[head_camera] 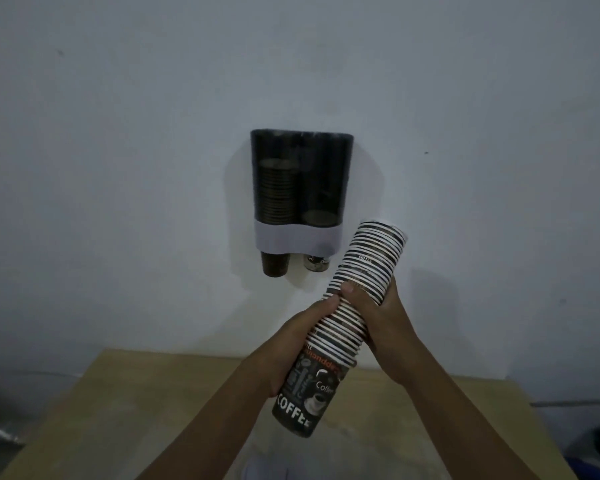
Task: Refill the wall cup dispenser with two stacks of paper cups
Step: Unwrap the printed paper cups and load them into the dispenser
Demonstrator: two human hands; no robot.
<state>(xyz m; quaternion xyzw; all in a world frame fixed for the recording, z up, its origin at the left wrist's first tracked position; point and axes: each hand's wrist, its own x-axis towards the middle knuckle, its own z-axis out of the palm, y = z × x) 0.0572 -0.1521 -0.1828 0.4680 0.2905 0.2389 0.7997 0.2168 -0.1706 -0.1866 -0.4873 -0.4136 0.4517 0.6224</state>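
Both hands are gripping a tall, tilted stack of black-and-white printed paper coffee cups [343, 327] below and right of the dark two-tube wall cup dispenser [300, 188]. The left hand [302, 344] is wrapping its lower half, the right hand [378, 323] is closing fingers around its middle. Light and crushable, it is likely wanting a gentle two-point hold so it doesn't buckle.

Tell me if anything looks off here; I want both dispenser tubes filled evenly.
The tubes are uneven. The left tube of the dispenser holds a tall stack, while the right tube looks nearly empty, with only a cup or so at the bottom. Both hands, left hand and right hand, hold the cup stack tilted, not yet loaded.
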